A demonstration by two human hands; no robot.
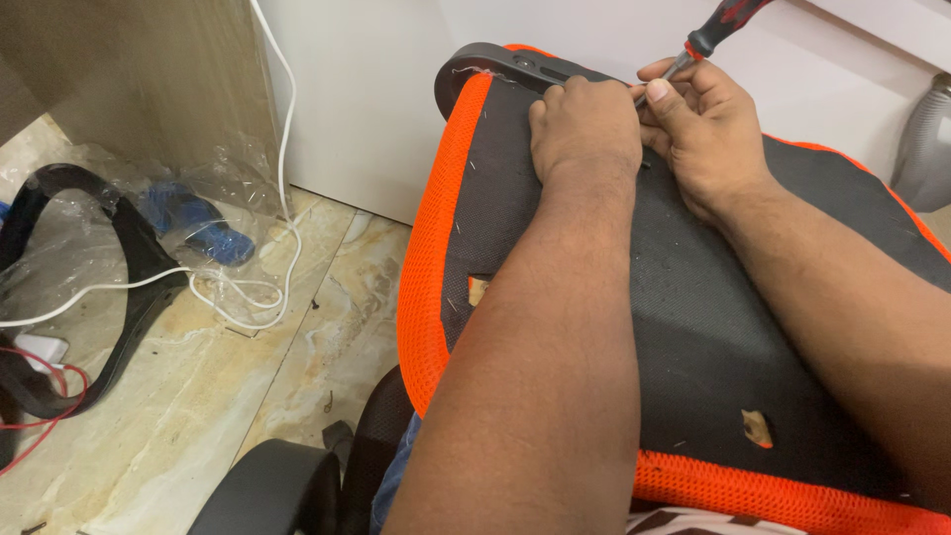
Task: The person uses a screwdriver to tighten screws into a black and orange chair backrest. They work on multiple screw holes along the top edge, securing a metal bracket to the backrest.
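Right hand pinches the screwdriver shaft at one o'clock on the upturned chair seat; left hand is curled, pressing just beside. Fastening looks underway; next calls for steady downward pressure, tip seated.

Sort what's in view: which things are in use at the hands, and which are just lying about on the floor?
In use:
left hand
right hand
screwdriver
upturned seat cushion

Lying about:
white cable
clear plastic bag
black armrest
red wire
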